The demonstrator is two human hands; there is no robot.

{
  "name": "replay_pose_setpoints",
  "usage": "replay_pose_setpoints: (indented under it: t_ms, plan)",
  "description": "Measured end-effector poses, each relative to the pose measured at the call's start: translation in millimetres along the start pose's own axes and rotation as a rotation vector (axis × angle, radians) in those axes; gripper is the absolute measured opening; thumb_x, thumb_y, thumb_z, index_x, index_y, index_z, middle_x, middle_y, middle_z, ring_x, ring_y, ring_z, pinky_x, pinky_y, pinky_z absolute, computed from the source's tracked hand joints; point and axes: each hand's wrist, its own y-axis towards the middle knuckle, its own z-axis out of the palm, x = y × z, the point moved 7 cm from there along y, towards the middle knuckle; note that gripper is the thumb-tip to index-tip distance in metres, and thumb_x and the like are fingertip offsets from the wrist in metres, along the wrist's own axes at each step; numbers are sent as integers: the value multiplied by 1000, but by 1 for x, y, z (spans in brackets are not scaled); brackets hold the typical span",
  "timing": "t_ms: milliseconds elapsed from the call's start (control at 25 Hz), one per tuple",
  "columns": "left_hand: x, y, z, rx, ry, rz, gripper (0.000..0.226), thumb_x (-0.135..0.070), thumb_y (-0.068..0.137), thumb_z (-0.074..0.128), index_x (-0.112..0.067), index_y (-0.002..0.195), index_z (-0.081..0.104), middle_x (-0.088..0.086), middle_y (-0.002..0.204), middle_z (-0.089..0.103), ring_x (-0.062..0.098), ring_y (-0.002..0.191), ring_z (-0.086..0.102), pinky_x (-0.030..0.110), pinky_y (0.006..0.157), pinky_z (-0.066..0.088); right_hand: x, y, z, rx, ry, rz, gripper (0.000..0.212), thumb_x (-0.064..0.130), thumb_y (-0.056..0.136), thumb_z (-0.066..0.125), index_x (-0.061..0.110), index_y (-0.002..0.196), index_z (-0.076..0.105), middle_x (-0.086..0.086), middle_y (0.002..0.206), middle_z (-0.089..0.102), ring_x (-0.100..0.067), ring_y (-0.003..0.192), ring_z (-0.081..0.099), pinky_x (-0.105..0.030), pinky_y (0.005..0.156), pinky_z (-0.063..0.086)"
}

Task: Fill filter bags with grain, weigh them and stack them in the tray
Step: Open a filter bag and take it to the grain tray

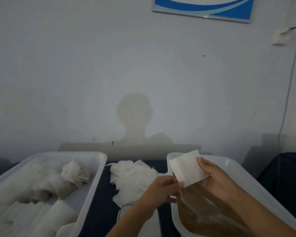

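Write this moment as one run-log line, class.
stage: opening bag | both hands hold empty filter bag | over grain tub | filled bags in left tray

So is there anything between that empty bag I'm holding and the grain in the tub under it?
Nothing visible. Both hands hold the empty filter bag, right hand at its far edge, left hand at its near corner, directly above the grain in the right tub. Only open air lies between them.

Both hands hold one empty filter bag at lower right of the frame: the right hand grips its right edge, the left hand pinches its lower corner, above the grain tub. The tray of filled bags sits lower left.
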Motion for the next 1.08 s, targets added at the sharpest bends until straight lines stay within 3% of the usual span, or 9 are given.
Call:
replay_pose_setpoints:
  t_ms: [120, 240, 280, 360, 480, 600, 720, 880, 1080]
  plan:
    - [-8, 17, 36, -72, -43, 53, 16, -26, 94, 58, -14, 86, 64, -2, 81, 68, 8, 71, 66, 22, 72, 57, 3, -13, -44, -113, -146, 3, 20, 20, 96, 51, 8, 106, 63, -14, 100, 68, -30, 96, 63, -41, 75, 57]
    - [-11, 33, 61, -157, 157, 106, 18, -22, 94, 56, -11, 80, 56, 4, 76, 62, 13, 66, 60, 27, 73, 54, 11, -26, -88, -366, -903, -170, 3, 15, 95, 55, 15, 96, 53, -6, 94, 61, -17, 83, 59, -28, 68, 49]
    - [-10, 38, 69, -170, 280, 114, 21, -21, 94, 56, -13, 75, 52, 4, 74, 59, 15, 66, 58, 27, 72, 53, 13, -28, -97, -432, -1043, -257, 8, 13, 93, 57, 15, 93, 50, -4, 89, 58, -14, 77, 56, -25, 65, 46]
    - [-4, 46, 83, -143, 463, 120, 31, -19, 91, 56, -18, 65, 41, 0, 69, 52, 21, 73, 60, 30, 72, 50, 1, -31, -103, -349, -961, -309, 15, 21, 92, 59, 10, 85, 50, -3, 76, 55, -15, 65, 53, -25, 62, 45]
    - [9, 51, 106, 39, 528, 165, 26, -18, 87, 59, -15, 65, 47, -2, 67, 49, 18, 66, 54, 31, 66, 43, -30, -30, -93, -80, -716, -95, 40, 42, 81, 58, 2, 83, 59, -1, 66, 61, -14, 58, 58, -23, 56, 47]
    - [11, 48, 113, 142, 434, 208, 15, -21, 85, 59, -17, 71, 55, -5, 66, 50, 3, 59, 45, 22, 62, 36, -40, -27, -85, 43, -594, 7, 30, 37, 77, 64, 7, 82, 68, -8, 74, 69, -14, 63, 63, -23, 54, 49]
    - [15, 51, 108, 93, 271, 156, 15, -19, 87, 56, -11, 75, 58, 5, 73, 54, 14, 69, 51, 27, 68, 41, -46, -22, -90, 32, -437, 77, 29, 26, 76, 64, 4, 94, 72, -22, 83, 67, -26, 70, 63, -28, 56, 51]
    - [18, 53, 102, 28, 225, 131, 19, -22, 90, 58, -13, 73, 58, 5, 76, 62, 15, 73, 58, 33, 76, 51, -51, -19, -93, 23, -337, 94, 27, 26, 75, 62, 11, 92, 76, -17, 83, 69, -25, 70, 65, -28, 61, 50]
    - [15, 52, 100, -24, 337, 172, 29, -34, 86, 65, -22, 64, 51, -8, 64, 53, 1, 60, 50, 17, 63, 40, -49, -19, -90, 14, -345, 57, 30, 28, 77, 61, 8, 93, 75, -21, 89, 68, -30, 79, 60, -32, 65, 46]
